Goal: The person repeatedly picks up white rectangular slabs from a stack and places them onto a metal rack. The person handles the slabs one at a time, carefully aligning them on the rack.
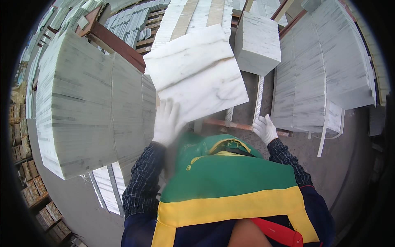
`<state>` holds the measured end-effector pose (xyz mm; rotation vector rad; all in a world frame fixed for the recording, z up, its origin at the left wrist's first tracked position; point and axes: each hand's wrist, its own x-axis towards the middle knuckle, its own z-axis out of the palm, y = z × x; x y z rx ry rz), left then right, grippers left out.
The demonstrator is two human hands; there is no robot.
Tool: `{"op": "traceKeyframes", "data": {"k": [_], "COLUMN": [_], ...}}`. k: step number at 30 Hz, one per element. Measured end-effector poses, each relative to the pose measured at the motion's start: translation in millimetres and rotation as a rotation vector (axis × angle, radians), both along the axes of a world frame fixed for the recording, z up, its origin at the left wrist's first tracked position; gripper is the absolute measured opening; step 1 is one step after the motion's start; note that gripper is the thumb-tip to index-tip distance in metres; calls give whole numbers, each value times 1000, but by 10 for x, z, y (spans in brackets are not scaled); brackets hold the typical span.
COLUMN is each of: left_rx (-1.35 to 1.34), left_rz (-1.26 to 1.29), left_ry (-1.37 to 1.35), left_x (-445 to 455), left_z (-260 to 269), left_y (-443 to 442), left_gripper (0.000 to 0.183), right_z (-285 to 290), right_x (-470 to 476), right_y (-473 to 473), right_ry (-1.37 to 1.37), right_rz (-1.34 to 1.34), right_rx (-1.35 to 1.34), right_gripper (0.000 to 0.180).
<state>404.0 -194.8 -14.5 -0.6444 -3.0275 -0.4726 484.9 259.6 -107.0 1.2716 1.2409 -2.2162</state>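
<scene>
A square white marble tile (197, 74) with grey and brown veins lies tilted before me, over part of the long row of stacked tiles (193, 15). My left hand (166, 120), in a white glove, lies flat with its fingers at the tile's lower left corner. In a matching glove, my right hand (265, 128) is away from the tile, at its lower right, with fingers partly bent and nothing visible in them. It is close to the lower end of a white perforated rail (259, 95).
Tall stacks of marble tiles stand at the left (83, 102) and right (308, 64). A smaller tile block (259, 43) sits beyond the rail. A reddish metal beam (120, 46) runs by the left stack, and a red crossbar (237, 125) lies low ahead. Strapped tiles (108, 188) stand lower left.
</scene>
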Motion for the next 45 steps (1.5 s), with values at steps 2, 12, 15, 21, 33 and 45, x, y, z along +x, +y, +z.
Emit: {"op": "traceKeyframes", "data": {"k": [2, 12, 15, 21, 33, 45], "left_rx": [138, 653, 747, 1251, 806, 1032], "left_rz": [87, 564, 589, 721, 718, 746], "left_ry": [54, -191, -354, -384, -361, -326], "left_x": [19, 222, 188, 113, 55, 32], "left_z": [-171, -259, -220, -254, 253, -220], "left_y": [34, 52, -28, 32, 291, 56], "left_gripper": [79, 85, 65, 47, 83, 43], "right_z": [209, 868, 783, 746, 615, 517], "right_x": [-470, -1110, -1078, -1069, -1105, -1108], "right_y": [-263, -847, -914, -889, -949, -919], "right_ry": [187, 441, 450, 442, 473, 484], "right_rz": [-35, 549, 458, 408, 414, 385], "right_rx": [-56, 518, 538, 539, 604, 655], "right_gripper": [78, 41, 40, 42, 38, 52]}}
